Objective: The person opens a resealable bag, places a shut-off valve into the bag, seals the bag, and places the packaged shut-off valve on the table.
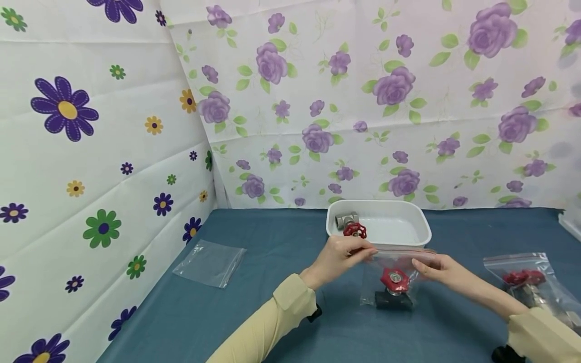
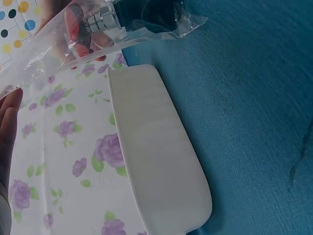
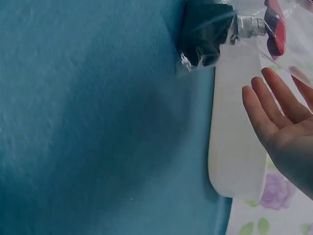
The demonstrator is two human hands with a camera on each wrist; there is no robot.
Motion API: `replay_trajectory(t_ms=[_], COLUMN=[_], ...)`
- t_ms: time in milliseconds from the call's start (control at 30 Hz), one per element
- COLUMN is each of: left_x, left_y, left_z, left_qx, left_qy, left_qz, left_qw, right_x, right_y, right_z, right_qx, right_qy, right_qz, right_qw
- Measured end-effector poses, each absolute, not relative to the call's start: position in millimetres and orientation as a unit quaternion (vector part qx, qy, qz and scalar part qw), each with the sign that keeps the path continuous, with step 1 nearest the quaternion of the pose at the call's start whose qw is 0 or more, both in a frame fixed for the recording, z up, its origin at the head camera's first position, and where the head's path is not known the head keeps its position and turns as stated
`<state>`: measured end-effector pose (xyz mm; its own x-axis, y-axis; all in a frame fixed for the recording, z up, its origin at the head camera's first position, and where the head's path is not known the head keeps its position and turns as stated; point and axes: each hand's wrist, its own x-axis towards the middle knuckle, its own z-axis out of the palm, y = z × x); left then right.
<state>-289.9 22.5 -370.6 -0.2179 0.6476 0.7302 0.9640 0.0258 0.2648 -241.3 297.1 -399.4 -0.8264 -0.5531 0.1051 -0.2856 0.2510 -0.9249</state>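
A clear zip bag [image 1: 369, 285] hangs between my two hands in front of the white basin. My left hand [image 1: 338, 257] pinches its top edge near the left corner, and my right hand [image 1: 440, 268] pinches the zip edge on the right with thumb and fingers. Inside the bag hangs a gate valve [image 1: 394, 300] with a red handwheel and a black body. Both wrist views show the same valve [image 2: 146, 14] through the plastic. In the right wrist view, the other fingers [image 3: 271, 105] of the right hand spread out below the bag.
The white basin [image 1: 404, 239] stands at the back with a metal valve [image 1: 347, 221] with a red handwheel at its left end. On the right lies a bagged valve [image 1: 526, 287]. An unfilled zip bag [image 1: 211, 263] lies flat at left on the blue cloth [image 1: 281, 227].
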Motion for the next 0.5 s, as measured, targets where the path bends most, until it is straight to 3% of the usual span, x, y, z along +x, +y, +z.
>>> replay_trajectory(t_ms=[267, 500], left_x=[-286.1, -285.7], left_y=[21.8, 20.3], left_z=[-367.9, -371.4], left_qx=[-0.576, -0.543], left_qy=[-0.690, -0.706], left_qz=[-0.389, -0.433], left_qw=[0.202, 0.137], right_x=[-242.7, -242.3], right_y=[288.4, 285.6], right_z=[-407.9, -412.6], right_qx=[-0.266, -0.267], right_qy=[0.749, 0.722], right_qz=[-0.583, -0.611], right_qw=[0.169, 0.187])
